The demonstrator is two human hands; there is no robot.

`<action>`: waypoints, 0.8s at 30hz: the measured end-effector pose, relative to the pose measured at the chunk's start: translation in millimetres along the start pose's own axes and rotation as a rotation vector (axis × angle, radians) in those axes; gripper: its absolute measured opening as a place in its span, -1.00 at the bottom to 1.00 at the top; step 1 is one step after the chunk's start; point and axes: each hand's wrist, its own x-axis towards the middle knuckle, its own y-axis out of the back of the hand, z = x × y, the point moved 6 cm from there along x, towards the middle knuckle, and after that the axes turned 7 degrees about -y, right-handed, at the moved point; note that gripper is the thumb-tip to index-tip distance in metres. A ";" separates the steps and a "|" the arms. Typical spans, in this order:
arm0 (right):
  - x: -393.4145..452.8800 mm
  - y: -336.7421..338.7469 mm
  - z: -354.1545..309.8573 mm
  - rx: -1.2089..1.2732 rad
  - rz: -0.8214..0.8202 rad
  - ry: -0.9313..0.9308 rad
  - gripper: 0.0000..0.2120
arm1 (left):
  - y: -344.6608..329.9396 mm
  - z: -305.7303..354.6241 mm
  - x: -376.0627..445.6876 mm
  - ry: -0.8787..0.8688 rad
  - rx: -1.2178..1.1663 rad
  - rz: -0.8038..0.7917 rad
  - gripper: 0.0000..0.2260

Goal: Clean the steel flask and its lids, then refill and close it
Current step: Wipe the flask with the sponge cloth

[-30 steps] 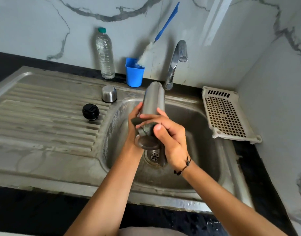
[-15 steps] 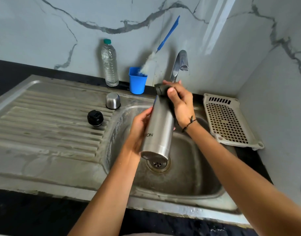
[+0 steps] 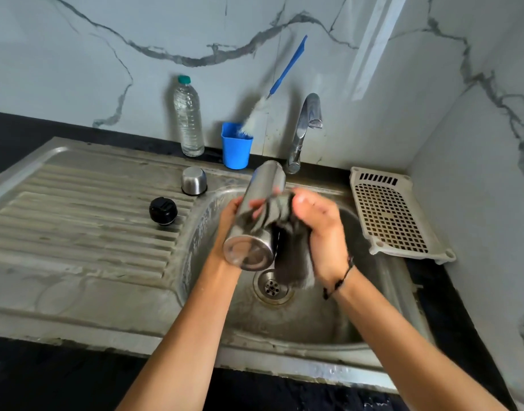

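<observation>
right hand [image 3: 320, 229]: a second ago low on the steel flask [image 3: 256, 221], near its base; half a second ago up at the flask's neck by the tap; now back down at the middle of the body, gripping the dark cloth [image 3: 280, 223] against it
dark cloth: was bunched round the neck; now wrapped across the mid-body, with a loose end hanging beside the base over the drain
steel flask: stood steeper half a second ago, base just over the drain; now tilted more, base raised and turned toward the camera
left hand [image 3: 231, 221]: holding lower on the body, nearer the base
</observation>
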 end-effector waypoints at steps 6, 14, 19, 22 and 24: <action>67.4 42.8 -17.9 -0.267 0.324 0.049 -0.74 | -30.6 5.2 -2.1 0.292 -0.105 -0.206 -0.27; 48.9 14.1 21.1 -0.280 0.123 -0.067 -0.79 | -30.5 3.5 -7.6 0.194 -0.173 -0.042 -0.65; 7.7 8.8 22.0 -0.039 0.158 -0.114 -0.72 | -32.3 -1.3 -18.4 0.110 -0.195 0.055 -0.78; -8.3 11.0 13.0 0.048 0.211 -0.042 -0.75 | -27.3 -12.7 -12.0 0.168 -0.262 0.128 -0.79; -14.3 17.5 1.7 0.015 0.255 0.070 -0.57 | -29.0 -22.5 -2.9 0.267 -0.243 0.160 -0.67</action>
